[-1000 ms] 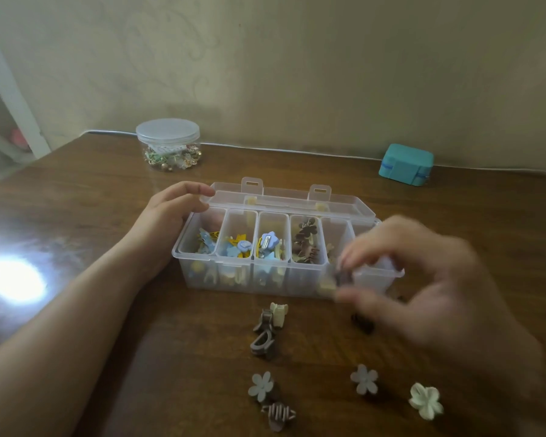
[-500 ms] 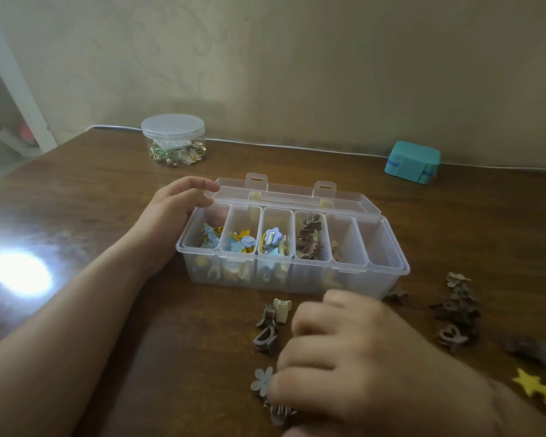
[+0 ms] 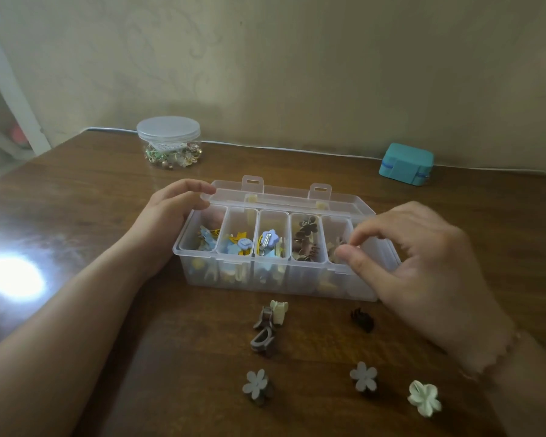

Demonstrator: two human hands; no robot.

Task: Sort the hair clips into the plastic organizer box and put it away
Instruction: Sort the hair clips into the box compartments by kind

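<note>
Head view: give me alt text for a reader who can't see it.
A right hand hovers over the fifth compartment of an open clear organizer box on a wooden table, fingertips pinched. The left hand steadies the box's left end. Several hair clips lie loose in front.

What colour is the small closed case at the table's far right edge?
Teal, with a blue band; the case shows clearly in the head view.

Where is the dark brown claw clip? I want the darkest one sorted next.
The dark brown claw clip lies on the table just before the organizer box, below the right hand.
</note>
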